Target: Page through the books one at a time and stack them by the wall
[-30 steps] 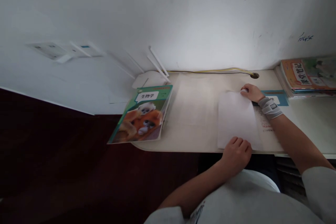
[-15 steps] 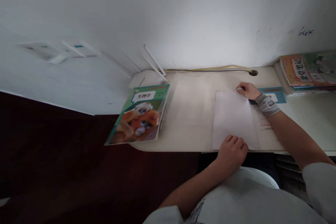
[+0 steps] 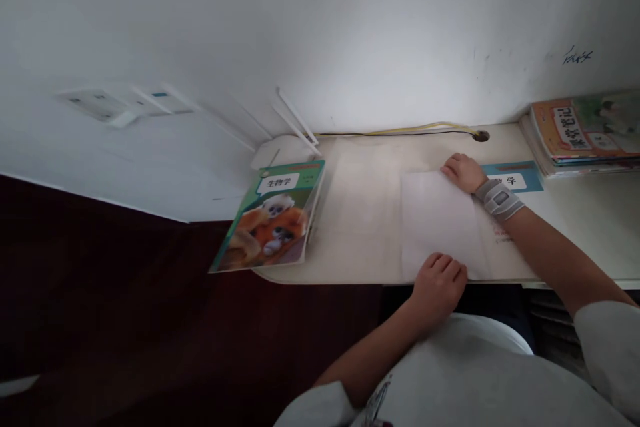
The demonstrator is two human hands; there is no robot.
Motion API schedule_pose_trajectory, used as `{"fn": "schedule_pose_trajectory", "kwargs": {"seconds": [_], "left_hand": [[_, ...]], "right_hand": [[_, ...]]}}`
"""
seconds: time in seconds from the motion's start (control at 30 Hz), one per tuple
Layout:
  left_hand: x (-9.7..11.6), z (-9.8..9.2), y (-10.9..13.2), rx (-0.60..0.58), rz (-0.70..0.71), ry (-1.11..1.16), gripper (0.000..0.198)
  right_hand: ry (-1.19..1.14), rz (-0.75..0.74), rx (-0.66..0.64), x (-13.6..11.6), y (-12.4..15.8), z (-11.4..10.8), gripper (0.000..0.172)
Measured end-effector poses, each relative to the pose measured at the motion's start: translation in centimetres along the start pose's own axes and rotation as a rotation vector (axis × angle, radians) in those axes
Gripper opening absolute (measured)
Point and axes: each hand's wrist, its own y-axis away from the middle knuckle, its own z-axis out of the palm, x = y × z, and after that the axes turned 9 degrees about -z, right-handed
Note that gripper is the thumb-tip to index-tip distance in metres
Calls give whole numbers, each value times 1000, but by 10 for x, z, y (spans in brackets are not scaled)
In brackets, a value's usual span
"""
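A white sheet of paper (image 3: 435,220) lies on the desk in front of me, over part of a page with printed or written lines at its right. My left hand (image 3: 440,280) is closed at the sheet's near edge, its fingers curled together onto the paper. At the far edge, my right hand (image 3: 465,173), with a grey wristband above it, is closed on the paper's corner area; its fingertips are partly hidden. Behind the right wrist shows a blue-covered textbook (image 3: 531,177), largely hidden by the hand and forearm.
A green biology textbook (image 3: 273,220) overhangs the desk's (image 3: 360,213) left end, beside a white router (image 3: 280,147) with antennas. Several stacked books (image 3: 565,140) stand at the right back. Thin cables (image 3: 400,131) run along the wall into a hole (image 3: 481,136). Wall sockets (image 3: 125,105) are at left.
My right hand has shifted slightly left along the sheet's far edge, uncovering more of the blue cover's title. My left hand stays at the near edge. The view has moved a little.
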Motion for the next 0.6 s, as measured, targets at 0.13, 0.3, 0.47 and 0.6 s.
{"fn": "schedule_pose_trajectory", "kwargs": {"seconds": [0.13,0.3,0.47,0.6], "left_hand": [[1,-8,1,-6,-87,-31,9],[2,-6,0,-76,-94,-47,6],[-4,-11,9,38,-103,-60,11],[-3,-31,14,206,-179,-85,13]], "right_hand": [[26,0,26,-10,2,3,53],[164,10,-226,-22,-3,13,66],[4,133,54,-17,-6,11,63],[-195,148,320,-3,24,-9,58]]}}
